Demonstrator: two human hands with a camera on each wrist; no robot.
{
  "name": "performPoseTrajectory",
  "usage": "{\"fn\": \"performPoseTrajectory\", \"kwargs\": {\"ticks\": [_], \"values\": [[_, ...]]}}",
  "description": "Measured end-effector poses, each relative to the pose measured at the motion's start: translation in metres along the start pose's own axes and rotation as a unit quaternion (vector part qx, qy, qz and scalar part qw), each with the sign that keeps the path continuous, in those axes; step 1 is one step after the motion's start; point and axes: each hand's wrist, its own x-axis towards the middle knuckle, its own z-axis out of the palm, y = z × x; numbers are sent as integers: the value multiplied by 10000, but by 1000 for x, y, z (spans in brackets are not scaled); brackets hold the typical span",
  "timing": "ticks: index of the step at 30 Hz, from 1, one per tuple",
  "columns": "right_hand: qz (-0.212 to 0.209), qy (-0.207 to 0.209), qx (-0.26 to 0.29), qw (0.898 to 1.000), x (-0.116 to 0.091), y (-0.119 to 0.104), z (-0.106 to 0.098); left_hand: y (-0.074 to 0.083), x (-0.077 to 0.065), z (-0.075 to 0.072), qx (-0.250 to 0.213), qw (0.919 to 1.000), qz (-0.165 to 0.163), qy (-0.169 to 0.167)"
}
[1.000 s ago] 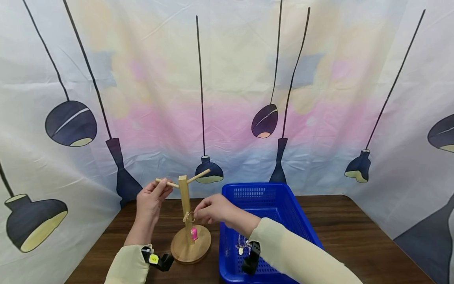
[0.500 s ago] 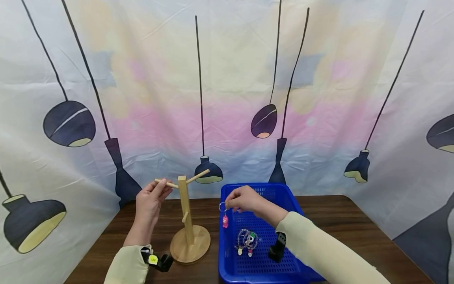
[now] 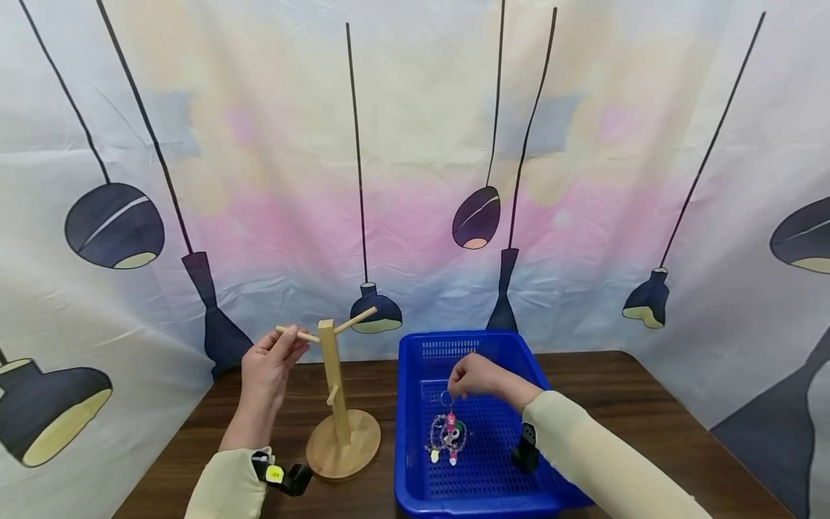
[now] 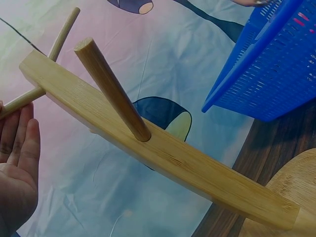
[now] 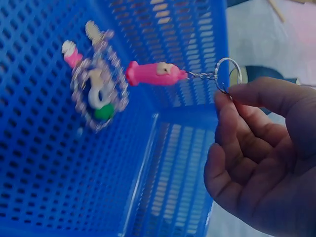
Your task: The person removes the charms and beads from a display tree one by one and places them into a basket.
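Observation:
A pink figure keychain (image 5: 155, 73) dangles from its metal ring (image 5: 228, 74), which my right hand (image 5: 266, 143) pinches between thumb and forefinger. In the head view that hand is over the blue basket (image 3: 407, 461). Below the keychain, a beaded bracelet (image 5: 76, 94) with small charms lies on the basket floor. My left hand (image 3: 269, 364) pinches a peg (image 4: 22, 102) near the top of the wooden stand (image 3: 333, 382). No item hangs on the stand's visible pegs. In the left wrist view the left hand is partly cut off.
The stand's round base (image 3: 359, 447) rests on a dark wood table (image 3: 603, 404), left of the basket. Another upper peg (image 3: 363, 317) points right and a lower peg (image 3: 333, 395) sticks out toward me. A printed cloth (image 3: 415, 144) hangs behind the table.
My right hand has carried the keychain from the stand's lower peg rightward, then over the basket above the bracelet. The left hand keeps its hold on the upper peg.

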Motion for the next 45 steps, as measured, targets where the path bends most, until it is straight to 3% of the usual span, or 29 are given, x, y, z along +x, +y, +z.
{"fn": "performPoseTrajectory", "kwargs": {"ticks": [14, 22, 45], "values": [[427, -419, -519, 9969, 3, 19, 0, 1, 0, -3, 112, 9998, -38, 148], [636, -542, -704, 9940, -1, 23, 1, 2, -1, -3, -43, 10000, 35, 29], [1091, -305, -902, 9895, 7, 40, 8, 1, -2, 1, -37, 10000, 22, 34]]}}
